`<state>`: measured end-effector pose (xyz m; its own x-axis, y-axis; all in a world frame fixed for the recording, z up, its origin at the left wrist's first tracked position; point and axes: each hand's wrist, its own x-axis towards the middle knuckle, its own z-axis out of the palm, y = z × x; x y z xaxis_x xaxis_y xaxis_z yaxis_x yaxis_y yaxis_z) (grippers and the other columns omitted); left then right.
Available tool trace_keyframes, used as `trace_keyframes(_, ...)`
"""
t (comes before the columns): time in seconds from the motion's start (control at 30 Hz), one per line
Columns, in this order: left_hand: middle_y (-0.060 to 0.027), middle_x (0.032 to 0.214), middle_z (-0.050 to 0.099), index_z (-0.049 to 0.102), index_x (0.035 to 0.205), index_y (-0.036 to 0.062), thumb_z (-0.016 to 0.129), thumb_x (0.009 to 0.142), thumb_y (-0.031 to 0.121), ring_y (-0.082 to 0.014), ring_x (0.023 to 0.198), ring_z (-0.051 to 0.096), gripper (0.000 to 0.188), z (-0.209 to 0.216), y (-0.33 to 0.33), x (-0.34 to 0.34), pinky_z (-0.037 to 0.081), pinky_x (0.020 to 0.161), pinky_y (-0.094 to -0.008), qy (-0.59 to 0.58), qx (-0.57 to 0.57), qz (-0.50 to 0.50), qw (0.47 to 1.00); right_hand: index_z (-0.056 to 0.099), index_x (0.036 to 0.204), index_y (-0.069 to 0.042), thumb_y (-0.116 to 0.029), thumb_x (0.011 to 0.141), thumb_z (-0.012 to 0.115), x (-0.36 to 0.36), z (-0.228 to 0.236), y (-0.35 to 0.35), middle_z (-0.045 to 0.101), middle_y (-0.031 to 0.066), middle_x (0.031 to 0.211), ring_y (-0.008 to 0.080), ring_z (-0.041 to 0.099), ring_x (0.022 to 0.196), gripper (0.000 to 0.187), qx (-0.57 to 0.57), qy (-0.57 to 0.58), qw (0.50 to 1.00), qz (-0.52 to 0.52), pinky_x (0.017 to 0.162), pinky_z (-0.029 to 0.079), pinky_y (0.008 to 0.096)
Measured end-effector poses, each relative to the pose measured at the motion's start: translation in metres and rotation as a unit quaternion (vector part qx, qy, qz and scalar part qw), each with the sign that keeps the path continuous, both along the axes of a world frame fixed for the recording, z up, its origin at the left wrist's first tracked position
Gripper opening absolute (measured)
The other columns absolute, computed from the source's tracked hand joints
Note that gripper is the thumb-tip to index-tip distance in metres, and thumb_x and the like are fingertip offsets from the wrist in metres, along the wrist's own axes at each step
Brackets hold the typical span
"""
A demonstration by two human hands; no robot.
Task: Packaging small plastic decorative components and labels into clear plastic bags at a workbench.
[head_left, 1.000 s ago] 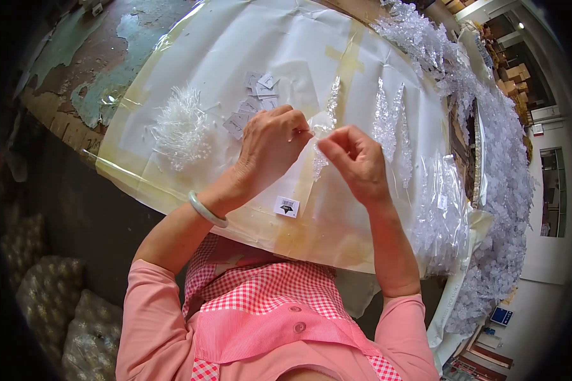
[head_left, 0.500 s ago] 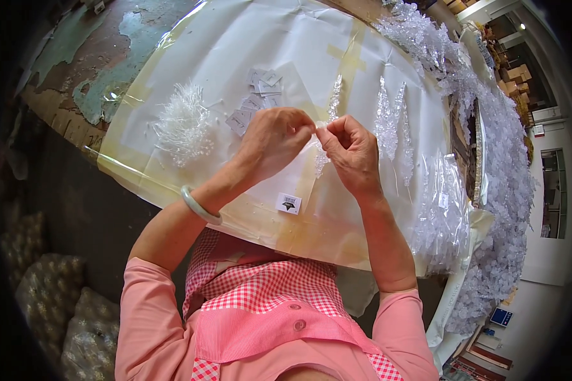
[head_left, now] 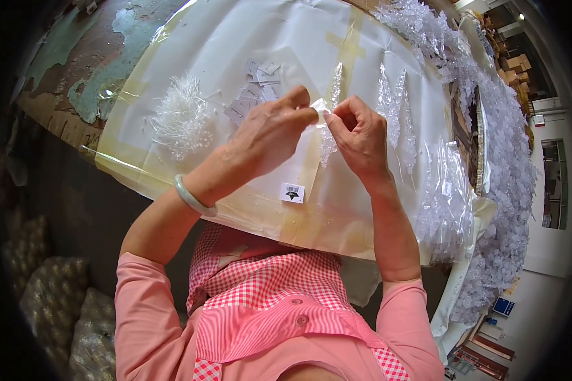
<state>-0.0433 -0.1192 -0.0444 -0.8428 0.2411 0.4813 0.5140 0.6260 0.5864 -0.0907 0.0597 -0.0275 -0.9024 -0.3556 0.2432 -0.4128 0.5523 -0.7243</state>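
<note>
Both hands are meeting over the middle of the white covered table (head_left: 190,38): the left hand (head_left: 270,130) is pinching, thumb and forefinger closed on the top edge of a small clear bag (head_left: 324,130), and the right hand (head_left: 360,136) is curled tight, nipping the same edge from three o'clock. One clear icicle ornament is hanging inside that bag, pointing down toward six. At one o'clock of the hands, three more icicle ornaments (head_left: 388,101) are lying side by side on the sheet. At ten o'clock sits one fuzzy heap of clear plastic loops (head_left: 181,114), with a scatter of small grey tags (head_left: 254,89) between, too overlapped to count. One printed label (head_left: 292,192) is lying alone at six. A stack of filled bags (head_left: 445,203) is crowding the table's right edge; the near edge is giving the forearms open sheet.
</note>
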Motion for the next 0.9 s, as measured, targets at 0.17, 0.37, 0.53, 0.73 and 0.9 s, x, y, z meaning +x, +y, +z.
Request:
trace_keyframes(0.17,-0.0128,0.098,0.064,0.07,0.096,0.0001,0.057,0.078,-0.006,-0.0334,0.083,0.066,0.023,0.009,-0.008,-0.014,0.052,0.073,-0.0408,0.008,0.017,0.062,0.998,0.062,0.099,-0.006,-0.021,0.085,0.074,0.019,0.022,0.012,0.057,0.004,0.063,0.01,0.053,0.055,0.024,0.126,-0.067,0.989,0.033,0.055,0.045,0.0271)
trace_keyframes(0.37,-0.0124,0.1,0.066,0.071,0.098,-0.0003,0.062,0.078,-0.001,-0.0328,0.087,0.065,0.022,0.022,-0.006,-0.027,0.052,0.079,-0.0404,0.0,0.046,0.087,0.995,0.059,0.111,-0.011,-0.021,0.08,0.075,0.039,-0.01,0.034,0.058,0.0083,0.075,0.0188,0.058,0.064,0.037,0.215,0.016,0.972,0.091,0.063,0.049,0.0335)
trace_keyframes(0.53,-0.0119,0.096,0.066,0.07,0.099,-0.001,0.067,0.075,0.004,-0.0238,0.067,0.062,0.024,0.014,0.003,-0.037,0.051,0.067,-0.0345,0.013,0.045,0.088,0.995,0.059,0.114,-0.009,-0.013,0.081,0.074,0.037,-0.013,0.046,0.06,0.0037,0.074,0.0117,0.056,0.061,0.036,0.09,-0.123,0.984,0.091,0.059,0.048,0.0269)
trace_keyframes(0.73,-0.0122,0.099,0.066,0.07,0.099,-0.0017,0.068,0.075,0.005,-0.025,0.07,0.063,0.025,0.012,0.008,-0.043,0.052,0.069,-0.035,0.003,0.04,0.085,0.996,0.058,0.117,-0.004,0.0,0.077,0.073,0.066,0.036,0.086,0.064,0.0071,0.08,0.0108,0.061,0.068,0.042,-0.144,-0.209,0.963,0.087,0.061,0.049,0.0226)
trace_keyframes(0.9,-0.0124,0.101,0.066,0.07,0.1,-0.0014,0.069,0.075,0.006,-0.0261,0.073,0.064,0.026,0.003,0.021,-0.054,0.052,0.073,-0.0361,-0.012,0.019,0.082,0.996,0.055,0.114,0.002,-0.01,0.068,0.081,0.11,0.072,0.121,0.065,0.0144,0.086,0.0192,0.065,0.068,0.054,-0.276,-0.233,0.929,0.084,0.056,0.053,0.0299)
